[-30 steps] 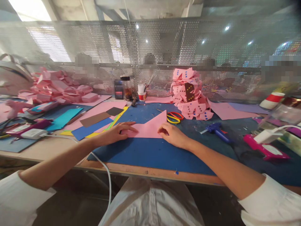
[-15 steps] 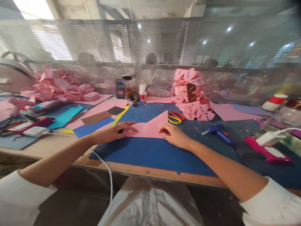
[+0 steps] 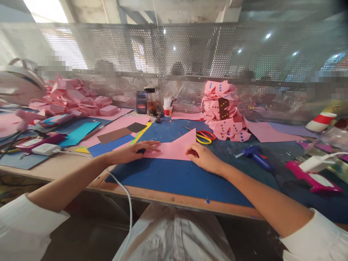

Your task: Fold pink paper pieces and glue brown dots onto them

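A sheet of pink paper (image 3: 174, 149), with a pointed flap rising at its right, lies on the blue mat (image 3: 163, 177) in front of me. My left hand (image 3: 134, 150) rests at the paper's left end, fingers stretched out over it and thumb apart. Something dark shows between that thumb and the fingers; I cannot make out what it is. At the right end, my right hand (image 3: 202, 155) is closed, with thumb and fingertips pinching the paper's edge. Just beyond the right hand lie scissors (image 3: 206, 137) with red and yellow handles.
Pink paper pieces (image 3: 73, 96) are heaped at the back left, near coloured sheets (image 3: 114, 136). A pink stack with dots (image 3: 221, 112) stands behind the scissors. To the right are a blue glue gun (image 3: 257, 156) and a magenta power strip (image 3: 312, 177). A white cable (image 3: 127, 192) hangs over the table edge.
The whole view has shifted slightly, so things appear a little farther right. Both hands keep their places on the pink paper.
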Demonstrator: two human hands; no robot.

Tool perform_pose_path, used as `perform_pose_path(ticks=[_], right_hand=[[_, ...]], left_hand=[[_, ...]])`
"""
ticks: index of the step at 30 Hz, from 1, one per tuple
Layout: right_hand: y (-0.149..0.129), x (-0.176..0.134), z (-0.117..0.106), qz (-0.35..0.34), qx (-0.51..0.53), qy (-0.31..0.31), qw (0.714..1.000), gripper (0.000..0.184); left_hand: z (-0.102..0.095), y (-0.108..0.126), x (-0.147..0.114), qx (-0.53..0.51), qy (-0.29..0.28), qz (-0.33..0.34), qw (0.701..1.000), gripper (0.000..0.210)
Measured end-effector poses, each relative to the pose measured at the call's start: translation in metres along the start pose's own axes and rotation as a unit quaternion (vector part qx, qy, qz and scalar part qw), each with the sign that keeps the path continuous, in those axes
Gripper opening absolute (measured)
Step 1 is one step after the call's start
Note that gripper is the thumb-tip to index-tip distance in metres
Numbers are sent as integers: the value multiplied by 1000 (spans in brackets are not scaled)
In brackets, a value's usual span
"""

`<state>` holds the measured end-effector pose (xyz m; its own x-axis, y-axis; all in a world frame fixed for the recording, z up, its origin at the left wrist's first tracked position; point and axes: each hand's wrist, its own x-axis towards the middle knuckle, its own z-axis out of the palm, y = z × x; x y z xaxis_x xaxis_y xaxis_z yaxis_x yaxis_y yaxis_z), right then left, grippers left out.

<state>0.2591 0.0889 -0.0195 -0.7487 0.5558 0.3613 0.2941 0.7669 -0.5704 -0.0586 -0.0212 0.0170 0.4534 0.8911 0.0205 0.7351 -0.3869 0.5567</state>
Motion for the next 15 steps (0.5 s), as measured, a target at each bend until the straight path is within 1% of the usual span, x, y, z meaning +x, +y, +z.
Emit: perform_pose_path(ticks=[4,8,11,14,15], right_hand=[[-2,0,-1,5,0,-5,1000,19],[-2,0,-1,4,0,-5,1000,18],[-2,0,-1,4,-5,-4,1000,17],[-2,0,-1,5,-7,-5,1000,14],[-2,0,-1,6,-8,-3,1000,13]], left_hand=[[0,4,-2,-26,13,-1,1000,54],[2,7,-4,-73,49,-11,996,54],[8,7,0,-76,113,-33,990,39],[18,12,10,-12,197,-51,979,23],[22,14,14,17,211,-53,976,20]])
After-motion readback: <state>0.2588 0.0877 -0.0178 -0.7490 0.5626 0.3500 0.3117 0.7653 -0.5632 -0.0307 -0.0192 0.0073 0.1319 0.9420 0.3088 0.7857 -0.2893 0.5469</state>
